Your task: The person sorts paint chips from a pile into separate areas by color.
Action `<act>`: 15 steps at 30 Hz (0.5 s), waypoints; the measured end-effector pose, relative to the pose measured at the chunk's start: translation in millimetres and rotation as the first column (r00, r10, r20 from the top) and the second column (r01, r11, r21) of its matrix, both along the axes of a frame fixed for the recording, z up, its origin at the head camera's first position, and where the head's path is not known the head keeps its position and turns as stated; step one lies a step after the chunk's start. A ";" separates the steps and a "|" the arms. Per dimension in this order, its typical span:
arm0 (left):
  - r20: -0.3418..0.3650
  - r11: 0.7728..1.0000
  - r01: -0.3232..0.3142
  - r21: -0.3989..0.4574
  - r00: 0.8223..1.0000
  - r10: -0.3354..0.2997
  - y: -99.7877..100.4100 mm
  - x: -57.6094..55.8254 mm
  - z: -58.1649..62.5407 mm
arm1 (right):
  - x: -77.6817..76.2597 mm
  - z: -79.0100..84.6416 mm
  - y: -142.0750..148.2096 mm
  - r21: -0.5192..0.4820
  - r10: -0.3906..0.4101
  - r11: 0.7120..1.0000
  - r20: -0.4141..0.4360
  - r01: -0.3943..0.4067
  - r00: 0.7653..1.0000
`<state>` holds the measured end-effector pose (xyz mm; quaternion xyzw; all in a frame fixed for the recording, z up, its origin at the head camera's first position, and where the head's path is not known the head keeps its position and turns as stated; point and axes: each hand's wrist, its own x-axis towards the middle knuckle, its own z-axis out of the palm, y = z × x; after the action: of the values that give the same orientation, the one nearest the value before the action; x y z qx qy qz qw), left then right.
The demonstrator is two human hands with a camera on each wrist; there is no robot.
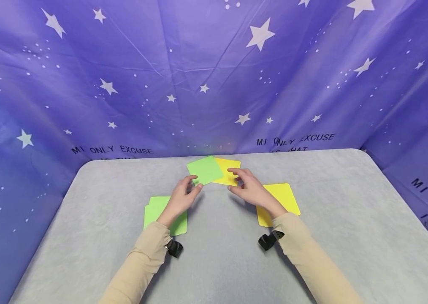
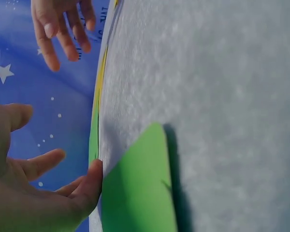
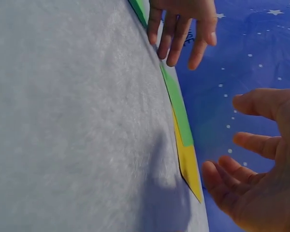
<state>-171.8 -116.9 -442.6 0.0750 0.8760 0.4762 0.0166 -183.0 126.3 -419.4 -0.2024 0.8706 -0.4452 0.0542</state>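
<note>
Toward the far edge of the table lies a green card (image 1: 206, 168), partly covering a yellow card (image 1: 232, 164). My left hand (image 1: 182, 196) is at the near left corner of that green card, fingers loosely bent and gripping nothing; whether it touches the card I cannot tell. My right hand (image 1: 251, 188) hovers by the yellow card's right side, thumb and fingers spread apart. In the right wrist view a gap shows between the right hand (image 3: 261, 188) and the cards. Under the left wrist are offset green cards (image 1: 154, 209), partly hidden; under the right wrist, yellow card material (image 1: 285, 197).
The grey table (image 1: 221, 261) has rounded far corners. Behind it and at both sides hangs a purple-blue curtain (image 1: 199, 50) with white stars and black lettering. A small black device is on each wrist, and both sleeves are beige.
</note>
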 end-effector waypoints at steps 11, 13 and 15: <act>0.071 0.999 -0.027 -0.033 0.997 0.030 -3.8 -9.9 1.1 | -33.9 -10.3 -28.0 -0.001 0.019 1.000 0.043 -0.019 0.999; 0.075 0.999 -0.033 -0.032 0.997 0.036 -3.5 -12.0 0.5 | -37.5 -12.6 -31.7 -0.068 0.015 0.998 0.106 -0.008 0.994; 0.098 0.999 -0.038 0.012 0.995 0.036 -4.1 -13.3 -0.3 | -39.2 -14.8 -34.7 -0.146 0.006 0.989 0.185 0.022 0.983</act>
<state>-185.1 -121.0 -442.9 0.0355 0.8720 0.4857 0.0499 -222.2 91.6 -434.2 -0.1601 0.8275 -0.5252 0.1178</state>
